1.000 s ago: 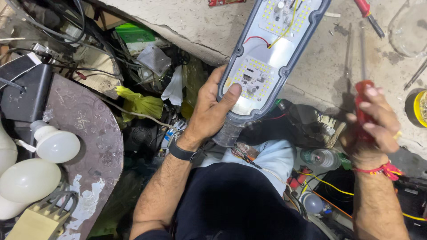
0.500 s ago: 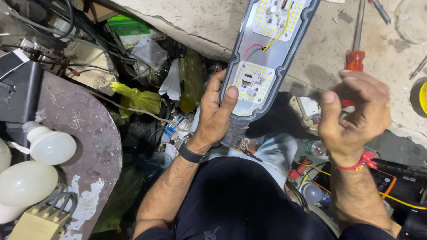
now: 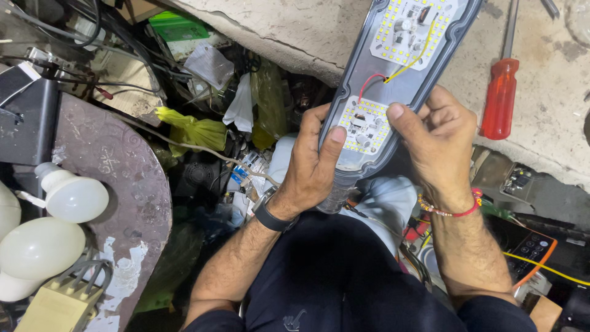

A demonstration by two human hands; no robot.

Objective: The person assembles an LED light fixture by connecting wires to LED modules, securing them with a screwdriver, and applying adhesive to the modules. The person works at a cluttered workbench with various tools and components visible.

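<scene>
Right hand (image 3: 439, 144) now on lamp housing (image 3: 393, 80), long axis up-right

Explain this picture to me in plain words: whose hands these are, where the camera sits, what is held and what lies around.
The camera is worn on a person's head and looks down, so both hands are that person's own. The left hand, with a dark watch on its wrist, and the right hand, with a red thread bracelet, grip the near end of a long grey lamp housing from either side, thumbs on top. Inside the housing sit two white boards dotted with small yellow lights, joined by red and yellow wires. The housing's far end lies over a rough concrete slab. A red-handled screwdriver lies on that slab, to the right of the hands and untouched. At the left edge are white light bulbs beside a rounded dark board. Below the slab lies a jumble of cables, bags and parts.
</scene>
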